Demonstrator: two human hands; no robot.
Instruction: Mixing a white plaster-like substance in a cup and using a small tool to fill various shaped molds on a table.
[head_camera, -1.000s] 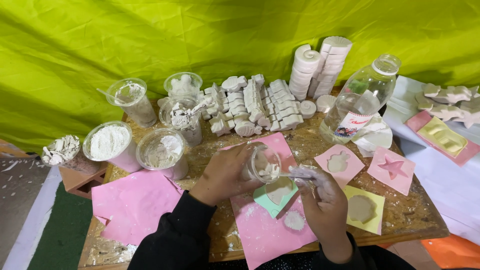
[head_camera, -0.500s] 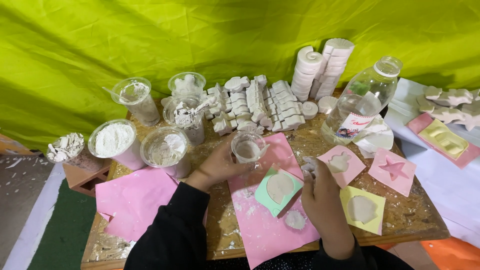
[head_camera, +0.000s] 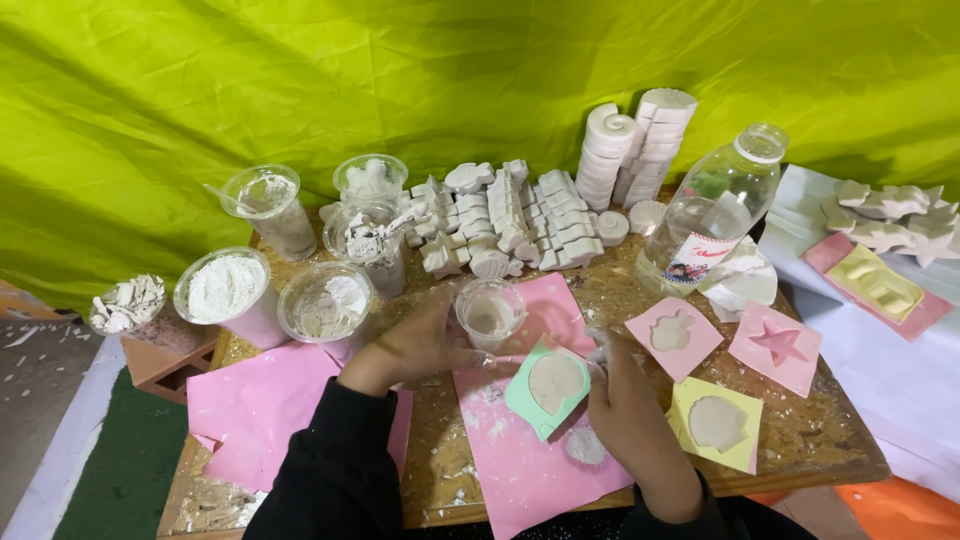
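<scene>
Small clear cup (head_camera: 490, 312) of white slurry, upright on the pink sheet (head_camera: 520, 450) near the middle of the tabletop (head_camera: 800, 440), wrapped by the fingers of the left hand (head_camera: 415, 345). Just in front of it, green mould (head_camera: 548, 385) filled with pale plaster, touched at its right edge by the right hand (head_camera: 625, 400), fingers curled close together; whether pinching the mould or only resting against it, hard to tell.

Likely trouble: cup tipped by a careless sleeve or a loose hold, slurry running over the sheet and into the green mould, already brim-full by the look of it. Mould nudged sideways while wet, and the cast probably smeared or lopsided. Splashes of white already dotted on the sheet, so slipping under the mould seems possible.

Farther out: pink moulds (head_camera: 673, 335) and (head_camera: 780, 345) and a yellow mould (head_camera: 718, 425) to the right, near enough to be jogged by the right forearm. Behind, tubs of white powder (head_camera: 225, 290), rows of finished casts (head_camera: 510, 220), and a tall clear bottle (head_camera: 710, 215), open-topped and easily knocked by a reach across.
</scene>
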